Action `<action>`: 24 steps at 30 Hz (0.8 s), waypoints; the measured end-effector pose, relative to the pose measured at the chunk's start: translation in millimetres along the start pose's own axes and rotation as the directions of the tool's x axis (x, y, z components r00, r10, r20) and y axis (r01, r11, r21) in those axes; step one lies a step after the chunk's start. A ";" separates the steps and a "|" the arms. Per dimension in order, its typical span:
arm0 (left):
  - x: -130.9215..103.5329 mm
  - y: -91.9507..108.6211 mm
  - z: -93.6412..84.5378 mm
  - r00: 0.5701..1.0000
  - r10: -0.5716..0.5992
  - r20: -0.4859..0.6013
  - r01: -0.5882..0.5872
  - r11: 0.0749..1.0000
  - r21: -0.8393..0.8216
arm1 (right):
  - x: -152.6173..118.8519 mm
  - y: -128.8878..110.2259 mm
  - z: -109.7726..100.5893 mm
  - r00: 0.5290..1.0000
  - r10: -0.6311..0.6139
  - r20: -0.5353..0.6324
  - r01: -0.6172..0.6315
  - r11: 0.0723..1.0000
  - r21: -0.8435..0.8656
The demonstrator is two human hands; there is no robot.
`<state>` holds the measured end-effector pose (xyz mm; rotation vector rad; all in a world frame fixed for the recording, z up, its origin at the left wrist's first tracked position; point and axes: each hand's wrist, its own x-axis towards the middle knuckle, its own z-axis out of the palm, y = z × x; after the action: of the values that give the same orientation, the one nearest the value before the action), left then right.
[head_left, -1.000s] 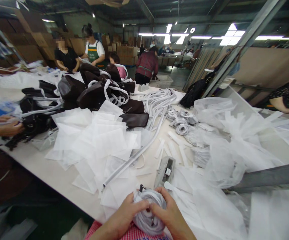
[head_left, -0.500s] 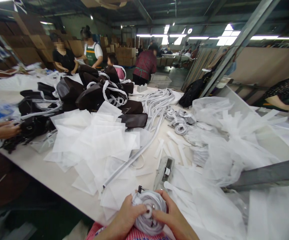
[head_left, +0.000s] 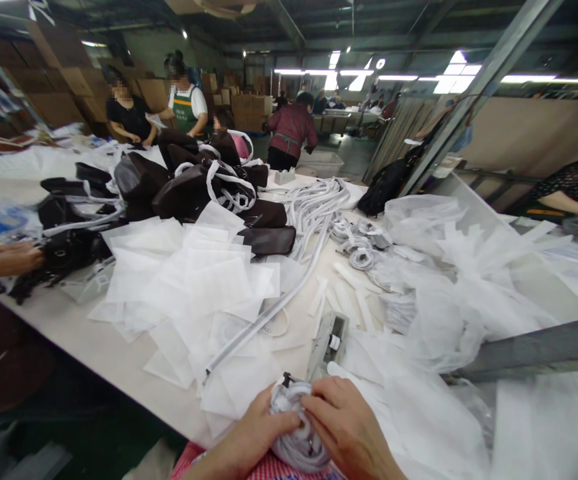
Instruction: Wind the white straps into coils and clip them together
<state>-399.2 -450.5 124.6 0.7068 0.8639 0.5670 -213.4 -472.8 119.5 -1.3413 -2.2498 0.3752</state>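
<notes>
A coiled strap (head_left: 296,457) in whitish wrapping sits close against my body at the bottom edge of the table. My left hand (head_left: 263,420) grips its left side, the thumb lying across the middle of the coil. Over its right side and top, the bent fingers of my right hand (head_left: 343,420) press on the coil. A dark metal clasp (head_left: 287,380) sticks up from the top of the roll. Just beyond my hands lies a grey tape dispenser (head_left: 329,340). One long wrapped strap (head_left: 269,313) runs away across the table.
White sheets (head_left: 193,273) lie piled left of centre, with dark brown bags (head_left: 183,187) behind. More coiled straps (head_left: 361,257) rest beyond the dispenser. Clear plastic bags (head_left: 449,293) cover the right, near a metal beam (head_left: 543,347). A co-worker's hands (head_left: 9,260) work at far left.
My right hand has shifted from the coil's right edge onto its top, its fingers now curled over the face. My left hand still holds the coil.
</notes>
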 end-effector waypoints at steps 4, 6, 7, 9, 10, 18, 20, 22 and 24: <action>1.3 0.0 -4.1 0.998 0.030 0.050 -0.032 0.999 0.024 | 21.4 0.5 -6.5 0.992 -0.083 0.096 0.099 0.978 -0.182; 2.8 -1.7 -6.7 0.998 0.024 0.056 -0.025 1.000 0.016 | 29.5 -1.3 -9.7 0.982 -0.143 0.120 0.169 0.953 -0.252; 3.5 -2.6 -7.6 0.998 0.016 0.055 -0.016 1.000 0.007 | 32.5 -2.4 -11.3 0.977 -0.168 0.128 0.198 0.939 -0.280; 4.1 -3.7 -8.4 0.999 -0.007 0.050 0.007 1.000 -0.008 | 36.4 -3.3 -13.9 0.967 -0.203 0.153 0.242 0.919 -0.312; 4.1 -3.4 -8.1 0.999 -0.015 0.050 0.016 1.000 -0.011 | 37.5 -2.6 -14.8 0.959 -0.222 0.175 0.267 0.914 -0.306; 8.1 8.6 -1.3 0.982 -0.050 0.181 0.052 0.999 -0.008 | 40.4 12.4 -11.7 0.861 -0.378 0.341 0.431 0.898 -0.093; 11.3 6.1 -1.5 0.973 -0.091 0.212 0.104 0.993 -0.054 | 40.7 12.8 -10.5 0.852 -0.387 0.352 0.441 0.894 -0.084; 13.1 2.2 -1.2 0.970 -0.111 0.218 0.138 0.984 -0.111 | 39.4 13.6 -10.2 0.858 -0.385 0.341 0.429 0.901 -0.061; 13.1 -1.1 -0.1 0.981 -0.108 0.160 0.133 0.979 -0.156 | 35.0 16.1 -10.4 0.903 -0.328 0.276 0.332 0.943 0.032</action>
<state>-392.1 -442.0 117.4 0.5341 0.7047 0.4644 -209.7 -434.5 130.2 -0.9307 -2.6615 0.4469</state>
